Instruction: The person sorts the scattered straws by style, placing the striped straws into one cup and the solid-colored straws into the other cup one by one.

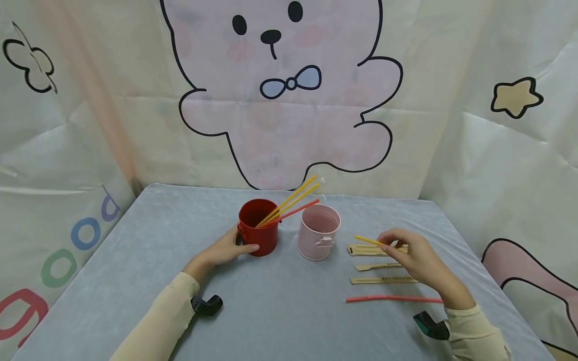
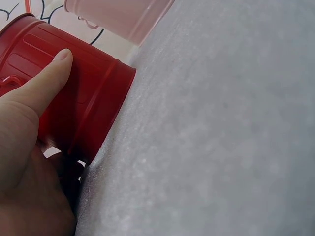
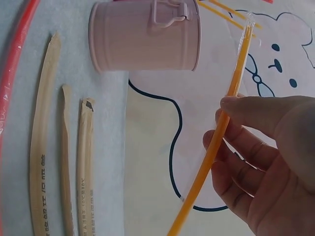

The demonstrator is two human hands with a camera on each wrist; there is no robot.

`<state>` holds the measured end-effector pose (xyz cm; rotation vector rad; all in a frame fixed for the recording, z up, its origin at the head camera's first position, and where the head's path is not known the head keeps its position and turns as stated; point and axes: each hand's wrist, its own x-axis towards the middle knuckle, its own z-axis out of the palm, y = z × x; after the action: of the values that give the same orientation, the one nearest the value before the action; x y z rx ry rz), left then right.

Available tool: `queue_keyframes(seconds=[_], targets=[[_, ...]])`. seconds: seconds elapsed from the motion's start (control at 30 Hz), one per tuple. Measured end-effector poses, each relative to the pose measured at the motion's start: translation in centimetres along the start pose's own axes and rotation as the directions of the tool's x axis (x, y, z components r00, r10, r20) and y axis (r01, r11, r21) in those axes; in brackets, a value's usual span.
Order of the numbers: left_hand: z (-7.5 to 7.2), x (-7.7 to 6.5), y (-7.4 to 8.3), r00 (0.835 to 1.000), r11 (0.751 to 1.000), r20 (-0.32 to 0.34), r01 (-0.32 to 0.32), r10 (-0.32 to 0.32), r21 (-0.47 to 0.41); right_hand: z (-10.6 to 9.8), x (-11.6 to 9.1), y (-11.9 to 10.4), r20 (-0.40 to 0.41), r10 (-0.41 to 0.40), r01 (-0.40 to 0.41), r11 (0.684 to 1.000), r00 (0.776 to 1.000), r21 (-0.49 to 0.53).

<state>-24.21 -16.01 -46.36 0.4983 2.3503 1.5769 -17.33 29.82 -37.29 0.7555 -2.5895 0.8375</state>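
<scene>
My left hand (image 1: 224, 248) holds a small red metal bucket (image 1: 265, 242) from its left side; the thumb (image 2: 51, 78) lies along its wall and the other fingers are mostly hidden. Two yellow straws (image 1: 293, 194) and a red straw (image 1: 299, 208) lean to the right out of that bucket. Just right of it stands a pale pink bucket (image 1: 317, 241) with a small handle. My right hand (image 1: 420, 258) pinches a yellow straw (image 3: 236, 73) in a clear wrapper between thumb and fingers, raised above the paper-wrapped packets.
Below the right hand lie several long paper-sleeved packets (image 1: 384, 280) with printed lettering, side by side. Nearer the front is a wrapped red straw (image 1: 388, 298). Grey-blue cloth (image 1: 289, 316) covers the table, with a printed curtain (image 1: 135, 125) behind.
</scene>
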Motion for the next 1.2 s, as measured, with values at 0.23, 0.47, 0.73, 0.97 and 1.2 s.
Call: queue_keyframes(seconds=[0.23,0.47,0.73,0.97,1.2], targets=[[0.0,0.0,-0.2,1.0,1.0,-0.003,-0.012,0.012,-0.001,0.2,0.0,-0.2,-0.001,0.007,-0.007,1.0,1.0,-0.013],[0.1,-0.3,-0.3,1.0,1.0,-0.002,-0.005,0.005,0.004,0.5,0.1,-0.7,-0.036,0.005,-0.005,1.0,0.999,0.008],[-0.1,0.2,0.0,1.0,1.0,-0.003,-0.005,0.005,-0.009,-0.3,0.4,-1.7,-0.197,-0.021,0.041,0.994,0.98,0.097],[-0.1,0.3,0.0,1.0,1.0,-0.008,-0.011,0.011,0.002,-1.1,1.1,-3.1,-0.272,-0.079,0.139,0.968,0.959,0.209],[0.0,0.1,0.1,1.0,1.0,-0.001,-0.004,0.004,-0.007,-1.5,1.8,-4.7,-0.268,-0.095,0.172,0.944,0.959,0.281]])
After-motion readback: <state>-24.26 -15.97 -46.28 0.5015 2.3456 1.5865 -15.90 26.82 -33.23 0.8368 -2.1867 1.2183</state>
